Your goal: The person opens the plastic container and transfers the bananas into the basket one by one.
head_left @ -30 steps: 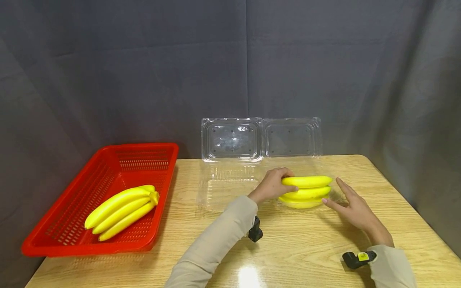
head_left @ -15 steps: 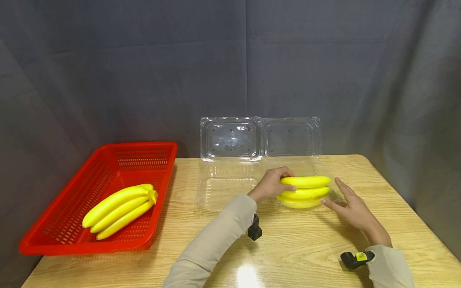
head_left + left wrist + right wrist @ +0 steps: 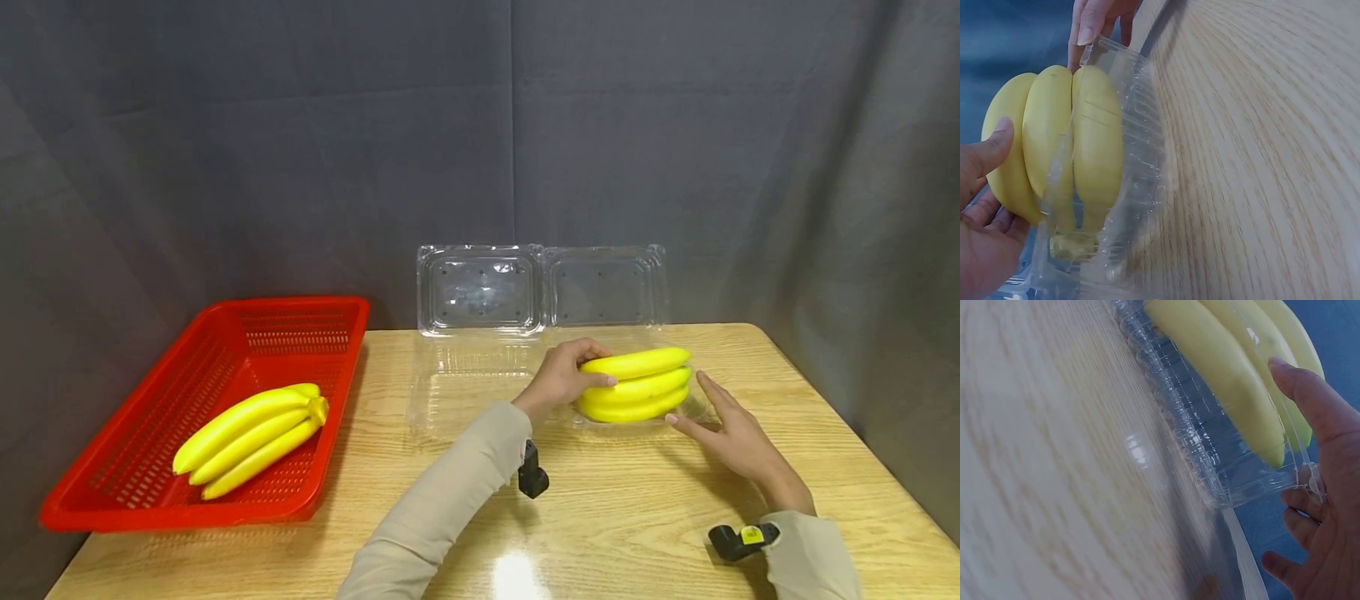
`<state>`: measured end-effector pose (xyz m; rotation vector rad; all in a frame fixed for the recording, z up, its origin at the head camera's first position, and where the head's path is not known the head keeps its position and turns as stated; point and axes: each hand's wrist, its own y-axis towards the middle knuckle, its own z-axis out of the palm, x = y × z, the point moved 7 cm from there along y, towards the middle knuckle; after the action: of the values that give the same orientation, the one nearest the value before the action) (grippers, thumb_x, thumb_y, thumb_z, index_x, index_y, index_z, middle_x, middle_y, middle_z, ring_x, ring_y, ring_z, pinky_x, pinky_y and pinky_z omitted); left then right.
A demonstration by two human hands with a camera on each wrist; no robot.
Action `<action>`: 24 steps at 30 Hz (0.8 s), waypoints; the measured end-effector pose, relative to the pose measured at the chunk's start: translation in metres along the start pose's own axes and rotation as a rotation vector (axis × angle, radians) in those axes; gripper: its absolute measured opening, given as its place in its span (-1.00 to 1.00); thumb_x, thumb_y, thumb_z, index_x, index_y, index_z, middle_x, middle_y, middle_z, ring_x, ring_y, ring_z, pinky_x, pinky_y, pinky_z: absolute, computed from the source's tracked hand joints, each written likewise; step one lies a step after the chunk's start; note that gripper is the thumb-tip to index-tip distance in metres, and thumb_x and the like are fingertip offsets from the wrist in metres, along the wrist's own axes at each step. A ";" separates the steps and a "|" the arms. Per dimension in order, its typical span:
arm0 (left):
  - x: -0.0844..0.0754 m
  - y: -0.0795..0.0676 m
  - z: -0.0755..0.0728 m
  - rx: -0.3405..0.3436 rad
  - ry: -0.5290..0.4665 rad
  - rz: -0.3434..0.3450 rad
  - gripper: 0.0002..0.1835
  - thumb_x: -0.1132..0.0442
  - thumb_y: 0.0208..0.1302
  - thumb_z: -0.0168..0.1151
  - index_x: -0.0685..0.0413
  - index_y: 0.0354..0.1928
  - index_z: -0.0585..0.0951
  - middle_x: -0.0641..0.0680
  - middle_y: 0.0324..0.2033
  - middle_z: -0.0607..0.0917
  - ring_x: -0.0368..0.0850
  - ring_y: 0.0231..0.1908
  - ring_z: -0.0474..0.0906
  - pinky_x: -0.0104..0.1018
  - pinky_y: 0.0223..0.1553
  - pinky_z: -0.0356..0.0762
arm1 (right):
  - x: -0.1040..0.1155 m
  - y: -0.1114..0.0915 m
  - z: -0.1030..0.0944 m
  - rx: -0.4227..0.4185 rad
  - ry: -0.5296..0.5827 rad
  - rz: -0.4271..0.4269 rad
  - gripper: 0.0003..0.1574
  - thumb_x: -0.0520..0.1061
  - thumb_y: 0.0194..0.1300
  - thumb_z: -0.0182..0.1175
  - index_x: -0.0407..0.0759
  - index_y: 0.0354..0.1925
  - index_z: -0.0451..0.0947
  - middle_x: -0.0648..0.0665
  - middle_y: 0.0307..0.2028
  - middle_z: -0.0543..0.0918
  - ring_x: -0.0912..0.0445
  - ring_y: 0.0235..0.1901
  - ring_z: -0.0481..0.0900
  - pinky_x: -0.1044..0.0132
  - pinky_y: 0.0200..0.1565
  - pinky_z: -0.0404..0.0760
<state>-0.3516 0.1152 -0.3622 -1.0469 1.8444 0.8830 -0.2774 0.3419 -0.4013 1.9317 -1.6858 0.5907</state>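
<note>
In the head view my left hand [image 3: 566, 379] grips a bunch of yellow bananas [image 3: 637, 387] at its left side, thumb in front. The bunch is tilted, partly inside the right-hand clear plastic clamshell [image 3: 1138, 119], whose near wall stands in front of the lowest banana in the left wrist view. My right hand [image 3: 738, 433] is spread at the right end of that clamshell. Its thumb [image 3: 1304, 387] lies by the near rim, and other fingers are beside the corner. Whether the thumb touches the bananas is unclear.
A red slotted basket [image 3: 326, 467] on the left holds another banana bunch [image 3: 251, 437]. Left of the bananas stands a second clear clamshell [image 3: 480, 392]; both raised lids [image 3: 480, 292] stand at the back. A grey curtain [image 3: 450, 150] hangs behind the wooden table [image 3: 600, 533].
My left hand has shifted slightly up with the banana bunch, which now sits higher and tilts up toward its right end. My right hand has hardly moved.
</note>
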 end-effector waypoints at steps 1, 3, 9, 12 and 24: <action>-0.001 0.000 -0.001 -0.003 -0.004 0.003 -0.67 0.25 0.08 0.48 -0.04 -0.07 0.67 -0.18 -0.22 0.66 -0.31 -0.23 0.53 -0.45 -0.18 0.50 | 0.000 0.000 0.000 0.001 -0.001 0.002 0.23 0.29 0.32 0.15 -0.14 0.53 -0.37 -0.53 0.43 -0.18 -0.51 0.34 -0.16 -0.50 0.15 -0.05; -0.002 0.000 -0.002 -0.009 -0.018 0.008 -0.67 0.25 0.07 0.48 -0.04 -0.08 0.68 -0.19 -0.23 0.67 -0.32 -0.24 0.54 -0.45 -0.19 0.51 | 0.000 0.000 0.000 0.003 0.000 0.002 0.23 0.29 0.32 0.15 -0.14 0.53 -0.37 -0.52 0.43 -0.19 -0.51 0.34 -0.17 -0.50 0.15 -0.05; -0.008 -0.001 -0.001 0.000 -0.050 0.030 -0.68 0.24 0.08 0.47 -0.03 -0.09 0.68 -0.20 -0.23 0.67 -0.33 -0.25 0.55 -0.46 -0.18 0.51 | 0.000 0.001 -0.001 -0.004 0.003 -0.012 0.20 0.27 0.33 0.15 -0.11 0.53 -0.35 -0.50 0.44 -0.16 -0.50 0.34 -0.15 -0.50 0.15 -0.04; -0.012 -0.003 -0.001 0.012 -0.063 0.051 -0.67 0.23 0.09 0.47 -0.01 -0.07 0.68 -0.19 -0.22 0.68 -0.33 -0.25 0.56 -0.47 -0.18 0.51 | 0.000 0.001 -0.001 -0.007 0.015 -0.018 0.18 0.26 0.32 0.16 -0.04 0.54 -0.34 -0.48 0.44 -0.14 -0.50 0.34 -0.14 -0.51 0.14 -0.03; -0.023 -0.010 -0.012 0.003 -0.117 0.072 -0.66 0.24 0.10 0.46 0.02 -0.05 0.67 -0.17 -0.24 0.68 -0.32 -0.27 0.56 -0.47 -0.21 0.53 | 0.003 0.000 -0.002 0.016 0.029 0.014 0.18 0.28 0.33 0.14 -0.02 0.54 -0.36 -0.50 0.44 -0.17 -0.53 0.33 -0.15 -0.54 0.11 -0.03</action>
<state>-0.3391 0.1085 -0.3382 -0.9120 1.7939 0.9631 -0.2767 0.3408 -0.3985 1.9152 -1.6827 0.6358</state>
